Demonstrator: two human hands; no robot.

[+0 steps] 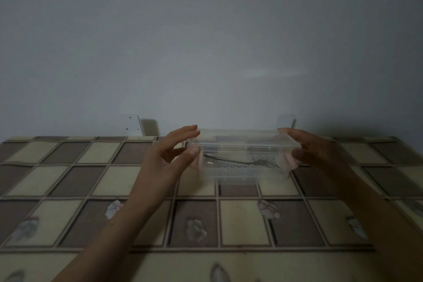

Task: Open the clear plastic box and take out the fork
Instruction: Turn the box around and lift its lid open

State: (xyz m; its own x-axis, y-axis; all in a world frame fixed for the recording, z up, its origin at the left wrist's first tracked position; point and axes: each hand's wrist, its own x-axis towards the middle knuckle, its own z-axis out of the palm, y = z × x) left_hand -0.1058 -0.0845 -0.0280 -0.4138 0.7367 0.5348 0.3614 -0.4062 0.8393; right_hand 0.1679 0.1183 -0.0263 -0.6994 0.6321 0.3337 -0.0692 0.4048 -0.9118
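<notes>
A clear plastic box (242,173) stands on the table near its far edge. Its clear lid (243,141) lies on top of it. Inside, a metal fork (240,162) lies flat, handle to the left, tines to the right. My left hand (175,152) is at the box's left end, fingers curled over the lid's edge and thumb against the side clip. My right hand (313,149) is at the right end, fingers on the lid's edge and thumb by the side clip. Whether the lid is lifted off the box I cannot tell.
The table (114,178) wears a checked cloth of beige and brown squares with leaf prints. A plain grey wall rises right behind it. A white bracket (132,125) and a second one (285,121) stick up behind the table's far edge.
</notes>
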